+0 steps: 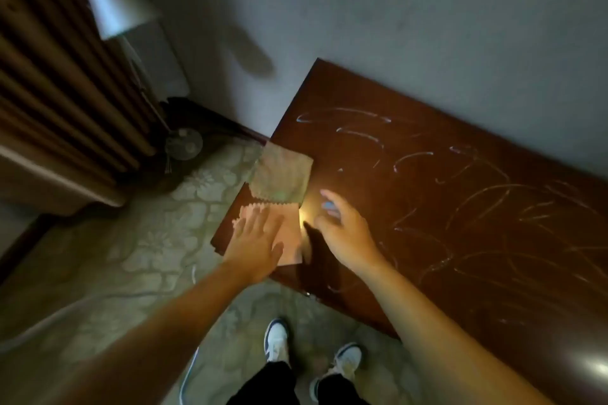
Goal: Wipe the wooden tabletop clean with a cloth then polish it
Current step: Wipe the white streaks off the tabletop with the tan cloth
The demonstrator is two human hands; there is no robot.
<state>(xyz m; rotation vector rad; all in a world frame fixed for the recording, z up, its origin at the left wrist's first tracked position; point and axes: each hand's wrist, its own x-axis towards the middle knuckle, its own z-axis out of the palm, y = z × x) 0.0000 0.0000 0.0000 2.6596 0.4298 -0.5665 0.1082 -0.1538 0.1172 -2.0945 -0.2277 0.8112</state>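
Observation:
A dark brown wooden tabletop (pixel 444 207) stands against the wall, covered with pale chalk-like scribbles. At its left end lie two cloths: a greenish one (pixel 283 174) hanging partly over the edge, and a pink one (pixel 289 233) nearer to me. My left hand (pixel 256 246) lies flat on the pink cloth with fingers spread. My right hand (pixel 345 230) hovers just right of the cloths, blurred; something small and blue (pixel 327 205) shows at its fingertips, and I cannot tell whether the hand holds it.
A floor lamp with a white shade (pixel 118 6) and round base (pixel 183 143) stands left of the table. A radiator (pixel 59 76) fills the far left. Patterned floor (pixel 158 240) lies below, with my two shoes (pixel 276 339) close to the table's front edge.

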